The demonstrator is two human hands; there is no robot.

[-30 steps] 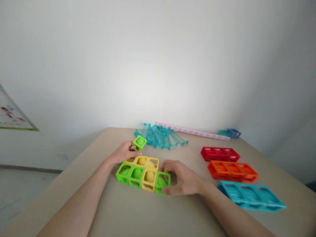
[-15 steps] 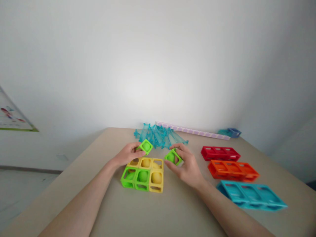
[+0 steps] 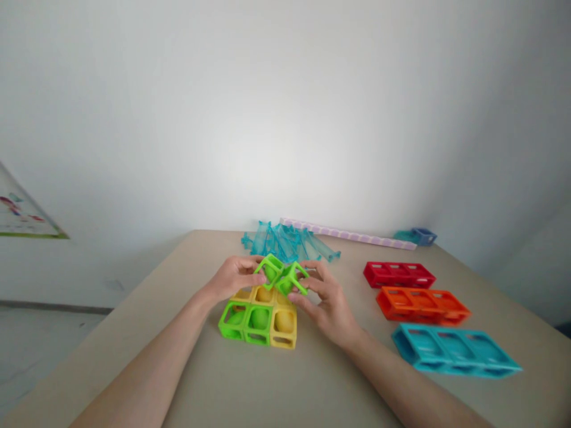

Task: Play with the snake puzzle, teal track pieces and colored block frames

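Observation:
My left hand (image 3: 232,278) is closed on a green cube block (image 3: 270,270) with open-framed sides. A second green cube block (image 3: 292,279), tilted, is gripped by the fingers of my right hand (image 3: 330,306). The two cubes meet or nearly meet at their edges; whether they are joined I cannot tell. Both are held over the back of a flat group of blocks on the table, made of green blocks (image 3: 257,321) at front left and yellow blocks (image 3: 284,324) at the right and behind. My hands and the held cubes partly hide the back yellow row.
On the right lie a red block row (image 3: 399,274), an orange block row (image 3: 423,305) and a blue block row (image 3: 455,351). Translucent teal pieces (image 3: 281,239) are heaped at the back, beside a long purple-white strip (image 3: 348,233). A small blue container (image 3: 423,236) stands in the far right corner.
My right hand has moved left with its green cube, bringing it up against or close to the left one. Both cubes have turned. The block group stays in place.

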